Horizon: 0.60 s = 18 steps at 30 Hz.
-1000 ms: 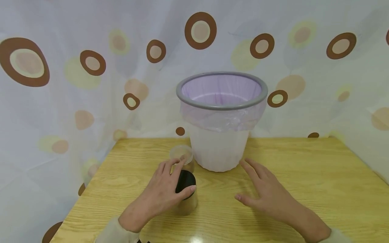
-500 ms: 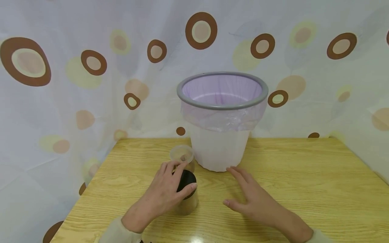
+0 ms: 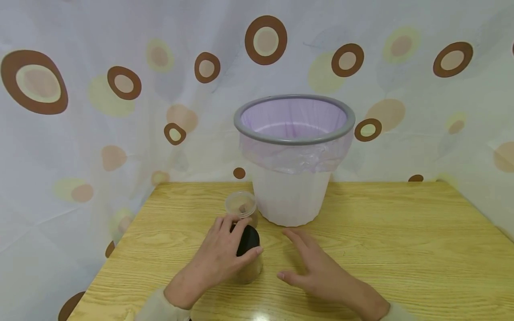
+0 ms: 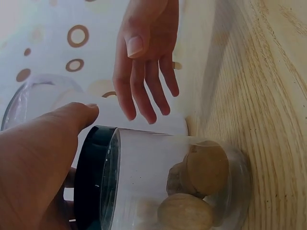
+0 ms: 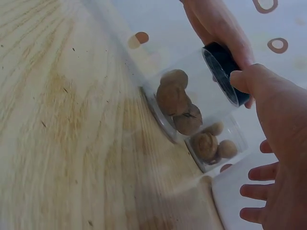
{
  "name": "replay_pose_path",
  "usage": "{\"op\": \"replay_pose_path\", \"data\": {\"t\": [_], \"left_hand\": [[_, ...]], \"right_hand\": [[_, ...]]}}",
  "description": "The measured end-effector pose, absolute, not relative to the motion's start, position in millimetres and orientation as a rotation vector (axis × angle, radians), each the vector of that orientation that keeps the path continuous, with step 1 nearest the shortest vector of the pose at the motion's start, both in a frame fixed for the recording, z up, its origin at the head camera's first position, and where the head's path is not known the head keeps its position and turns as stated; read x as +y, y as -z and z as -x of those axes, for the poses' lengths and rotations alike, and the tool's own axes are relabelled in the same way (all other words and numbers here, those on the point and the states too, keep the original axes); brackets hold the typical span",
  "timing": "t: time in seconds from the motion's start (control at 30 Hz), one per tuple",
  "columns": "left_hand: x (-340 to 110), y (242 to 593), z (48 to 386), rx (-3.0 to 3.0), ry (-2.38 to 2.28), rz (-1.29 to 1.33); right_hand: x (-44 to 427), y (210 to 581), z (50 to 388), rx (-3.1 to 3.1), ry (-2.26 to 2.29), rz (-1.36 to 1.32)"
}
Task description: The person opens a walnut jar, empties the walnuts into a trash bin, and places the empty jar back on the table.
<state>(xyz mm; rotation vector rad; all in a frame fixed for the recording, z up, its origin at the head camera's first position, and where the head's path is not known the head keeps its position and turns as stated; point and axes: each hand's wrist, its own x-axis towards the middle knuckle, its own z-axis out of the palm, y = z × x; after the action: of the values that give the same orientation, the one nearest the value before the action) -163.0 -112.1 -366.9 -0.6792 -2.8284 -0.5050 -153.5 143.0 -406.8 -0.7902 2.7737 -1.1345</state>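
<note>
A clear jar (image 4: 144, 177) with a black lid (image 3: 249, 240) stands upright on the table and holds several brown, rounded pieces (image 4: 207, 167). From the left, my left hand (image 3: 218, 254) reaches over the lid, its fingers curled round the far side and its thumb by the right rim. Whether the thumb touches the rim is unclear. To the jar's right, my right hand (image 3: 317, 272) is held apart from it, fingers extended and thumb spread. Just behind stands a second clear jar (image 3: 241, 206), also with brown pieces (image 5: 205, 146) inside.
A white bin (image 3: 289, 196) with a grey rim and a purple liner bag stands behind the jars. The wood-grain table (image 3: 401, 232) reaches back to a curtain (image 3: 180, 44) patterned with brown circles.
My right hand has moved left, closer to the lidded jar. My left hand stays at the lid, its thumb shifted slightly toward the right rim. The jars and bin have not moved.
</note>
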Motion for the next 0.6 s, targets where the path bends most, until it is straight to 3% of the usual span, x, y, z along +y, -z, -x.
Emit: {"op": "replay_pose_path", "data": {"t": [0.6], "left_hand": [[-110,367,164,-2.772,0.402,0.700]], "right_hand": [[101,426,159,2.551,1.267,0.888]]}}
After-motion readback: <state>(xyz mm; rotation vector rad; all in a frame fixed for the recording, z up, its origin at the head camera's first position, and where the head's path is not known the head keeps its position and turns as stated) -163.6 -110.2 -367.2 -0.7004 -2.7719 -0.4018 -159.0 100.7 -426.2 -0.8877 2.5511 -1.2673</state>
